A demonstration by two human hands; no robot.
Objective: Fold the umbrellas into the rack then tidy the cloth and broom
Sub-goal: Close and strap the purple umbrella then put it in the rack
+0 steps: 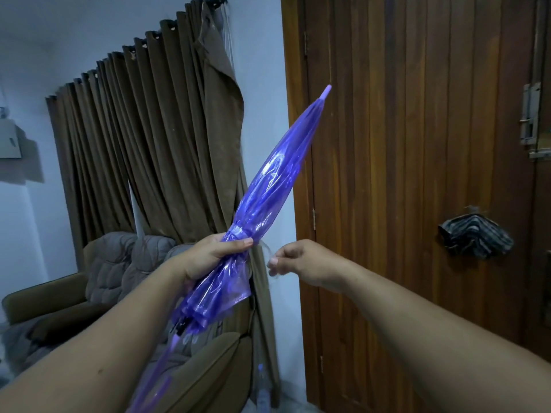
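Umbrella (269,186), purple translucent, collapsed, held in mid-air in front of curtain (149,144) and wall corner, beside wooden door (417,174). Long axis runs diagonal: tip up and to the right toward door, shaft/handle end down and to the left, passing under left forearm.

Left hand (208,257): wrapped round gathered canopy approx. at mid-length, thumb on top, fingers curled under. Firm clamp; canopy pleats bunch below the grip.

Right hand (301,263): just beside umbrella on its right side, not touching canopy. Thumb and forefinger pinch a thin clear strap (267,248) that leads back to canopy right at left thumb. Other fingers curled in.

Key relation: strap root sits at left-hand grip; free end is out to the right, across the long axis. Judgement: next move is winding strap round the canopy, i.e. perpendicular to axis, w/ left hand as anchor. Right hand is the working hand.

Risk (judgement): loose lower pleats may escape the wrap.

Rack, broom not in view. Striped cloth (475,236) hangs on door, well apart.
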